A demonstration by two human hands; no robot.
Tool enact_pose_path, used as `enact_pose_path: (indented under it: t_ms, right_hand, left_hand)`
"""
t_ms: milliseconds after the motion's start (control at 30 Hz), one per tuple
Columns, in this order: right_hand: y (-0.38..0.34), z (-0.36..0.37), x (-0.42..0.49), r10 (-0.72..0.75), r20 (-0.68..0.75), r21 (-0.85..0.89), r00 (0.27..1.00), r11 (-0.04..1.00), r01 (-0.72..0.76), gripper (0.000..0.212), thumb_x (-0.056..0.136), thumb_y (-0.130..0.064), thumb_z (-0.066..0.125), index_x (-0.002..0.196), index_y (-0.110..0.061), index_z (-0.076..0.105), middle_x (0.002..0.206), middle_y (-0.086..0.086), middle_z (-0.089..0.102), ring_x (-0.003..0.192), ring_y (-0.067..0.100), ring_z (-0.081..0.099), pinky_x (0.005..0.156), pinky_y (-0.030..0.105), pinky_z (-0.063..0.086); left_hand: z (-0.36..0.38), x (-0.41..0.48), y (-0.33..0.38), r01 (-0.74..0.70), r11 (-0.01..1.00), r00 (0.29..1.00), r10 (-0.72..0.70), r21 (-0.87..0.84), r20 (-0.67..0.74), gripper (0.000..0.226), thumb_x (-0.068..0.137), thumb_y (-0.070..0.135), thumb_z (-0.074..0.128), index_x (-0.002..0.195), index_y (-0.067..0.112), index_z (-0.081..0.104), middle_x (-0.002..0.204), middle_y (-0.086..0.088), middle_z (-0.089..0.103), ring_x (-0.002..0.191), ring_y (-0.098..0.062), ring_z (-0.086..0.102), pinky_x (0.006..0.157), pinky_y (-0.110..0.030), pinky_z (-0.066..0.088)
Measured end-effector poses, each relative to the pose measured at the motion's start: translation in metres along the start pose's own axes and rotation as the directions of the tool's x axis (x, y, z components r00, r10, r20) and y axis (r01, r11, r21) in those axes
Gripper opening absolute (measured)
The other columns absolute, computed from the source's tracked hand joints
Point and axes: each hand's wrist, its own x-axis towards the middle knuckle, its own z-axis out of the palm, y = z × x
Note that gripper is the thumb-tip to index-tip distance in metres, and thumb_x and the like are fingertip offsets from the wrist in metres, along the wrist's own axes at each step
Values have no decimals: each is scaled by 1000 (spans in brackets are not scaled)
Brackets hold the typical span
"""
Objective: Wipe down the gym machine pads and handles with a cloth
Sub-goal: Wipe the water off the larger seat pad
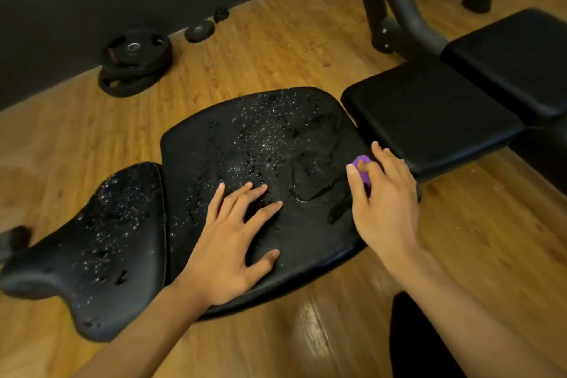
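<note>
Fingers (264, 212) of my left hand (227, 248) lay spread and flat, pressing on the near part of the large middle pad (260, 138), with the thumb splayed toward me. Those of my right hand (386, 205) were curled and pinched one small purple cloth (365, 178), of which only a bit showed between thumb and forefinger; it sat at the right edge of that same pad, just beside the gap to the next one. I counted four black pads in a row. Two were wet: the large middle one, beaded with droplets across its far half and smeared toward the cloth, and the narrower shaped pad (104, 242) to its left, also speckled with drops. Two were dry: the square pad (429, 120) on the right and the far pad (515, 61) beyond it. Dark frame tubes (399, 0) rose behind them. On the wooden floor (260, 49) by the dark wall lay one stack of large weight plates (135, 64), whose number I could not tell, and two small plates (199, 31) apart from it.
</note>
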Motion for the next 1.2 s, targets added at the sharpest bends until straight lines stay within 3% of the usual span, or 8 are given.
enact_pose_path:
  t_ms: [100,233,333,500,700,867,1067,1200]
  right_hand:
    - [4,-1,-7,-37,15,-10,999,999,37,73,104,-61,23,129,-9,68,167,7,30,154,25,24,125,37,12]
    - [17,-16,-15,-235,130,174,963,962,211,73,105,-64,20,158,-17,38,171,2,17,158,18,13,129,46,8]
    - [24,-27,-24,-328,231,237,916,932,274,69,106,-55,31,162,-16,23,173,0,9,159,18,9,129,43,2]
    - [19,-15,-16,-236,241,-92,941,960,264,61,107,-48,32,159,-18,33,170,1,21,158,10,10,129,34,7]
    - [12,1,44,-93,284,-107,954,986,128,78,103,-64,12,161,-14,30,171,3,14,158,14,6,126,27,1]
    - [9,-12,28,-141,199,9,970,990,142,74,104,-66,16,150,-19,52,161,0,41,148,19,35,121,46,31]
    - [29,-36,12,-268,573,-140,775,899,414,95,88,-84,17,163,-30,-7,170,-10,-16,156,9,-17,127,35,-2]
    - [23,-18,47,-283,581,-101,763,906,412,89,93,-80,7,162,-25,-7,169,-6,-18,155,12,-22,125,31,-8]
  left_hand:
    - [3,2,-2,-13,1000,1000,13,-23,-6,68,93,63,48,155,34,43,164,1,32,159,-22,17,128,-58,3]
    - [7,2,-7,4,999,1000,-4,-32,-1,69,94,66,44,157,40,38,166,6,27,159,-20,12,128,-60,0]
    - [11,2,-12,0,1000,1000,0,-20,2,68,95,67,42,157,42,38,166,6,28,159,-23,15,126,-65,3]
    - [12,3,-10,-8,1000,1000,8,10,11,69,92,67,43,154,37,45,162,-1,38,155,-31,27,122,-71,10]
    - [10,4,-10,-14,1000,1000,14,24,8,69,92,66,45,154,37,45,161,-1,39,154,-31,28,122,-69,9]
    - [7,4,-8,19,1000,1000,-19,-12,19,68,92,65,46,156,40,41,163,4,34,157,-25,21,125,-66,6]
    - [5,3,-7,29,999,999,-28,-40,36,73,90,66,52,158,43,36,164,7,31,159,-20,14,125,-65,4]
    - [1,8,1,90,993,996,-89,-74,20,70,88,66,54,153,43,42,160,9,36,157,-19,19,126,-63,3]
